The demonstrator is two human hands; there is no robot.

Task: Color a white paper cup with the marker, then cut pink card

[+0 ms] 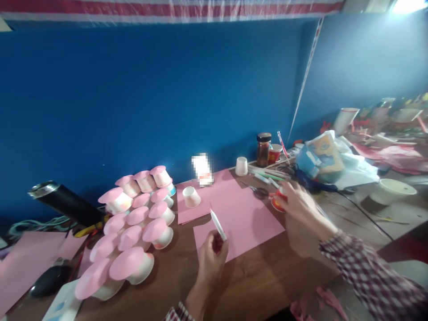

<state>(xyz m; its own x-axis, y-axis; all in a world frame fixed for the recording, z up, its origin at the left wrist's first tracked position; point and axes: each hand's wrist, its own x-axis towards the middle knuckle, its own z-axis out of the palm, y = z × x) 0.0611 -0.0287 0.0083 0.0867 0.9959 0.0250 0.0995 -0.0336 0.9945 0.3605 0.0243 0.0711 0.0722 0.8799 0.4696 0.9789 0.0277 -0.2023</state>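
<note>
My left hand (213, 256) is closed around the lower part of a white pen (219, 225), which points up over a pink paper sheet (247, 223). At the right, my right hand (297, 200) reaches over a small red paper cup (278, 201), its fingers closed on the cup and slightly blurred. Next to that cup lie scissors (260, 192) with dark handles. A white paper cup (191, 197) stands on the pink sheets left of the middle. Another white cup (241, 166) sits upside down farther back.
Several cups topped with pink paper cones (133, 263) stand at the left. Beyond them are a black flask (67, 203) and a computer mouse (50, 281). A pixelated phone (202, 169) leans at the wall. A brown jar (264, 149) and plastic bags (347, 165) are at the right.
</note>
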